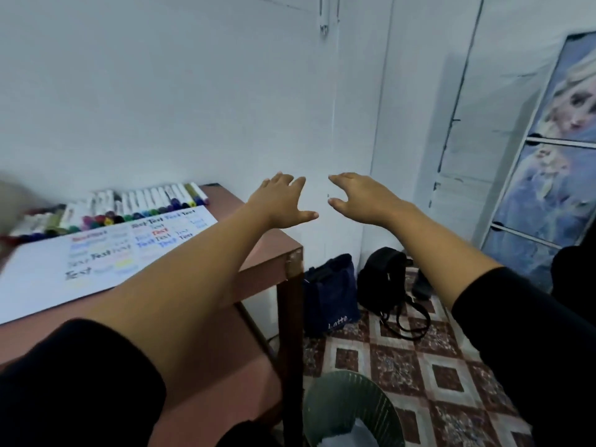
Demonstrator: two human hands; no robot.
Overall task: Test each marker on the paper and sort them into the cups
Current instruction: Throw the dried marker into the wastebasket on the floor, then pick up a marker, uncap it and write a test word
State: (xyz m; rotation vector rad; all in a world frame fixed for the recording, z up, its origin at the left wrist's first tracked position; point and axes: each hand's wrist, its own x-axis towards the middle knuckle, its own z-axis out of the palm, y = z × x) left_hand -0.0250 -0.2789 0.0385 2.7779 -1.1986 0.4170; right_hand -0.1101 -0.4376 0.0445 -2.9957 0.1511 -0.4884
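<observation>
Reaching forward past the worktop (258, 269) corner: left hand (283, 201) and right hand (361, 198), each grip released, fingers spread, empty. Lying capped in a row behind the paper (64, 279), along the wall: markers (135, 208). Written repeatedly across the paper in many colours: "Test". Printed on the dark floor bag (329, 295): "Lotte".

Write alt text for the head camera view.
Both bare hands, left hand and right hand, stretch forward open and empty past the table's right end. On it, a row of markers lies behind a paper covered in "Test" scribbles; bags and a green wastebasket sit on the floor.
</observation>
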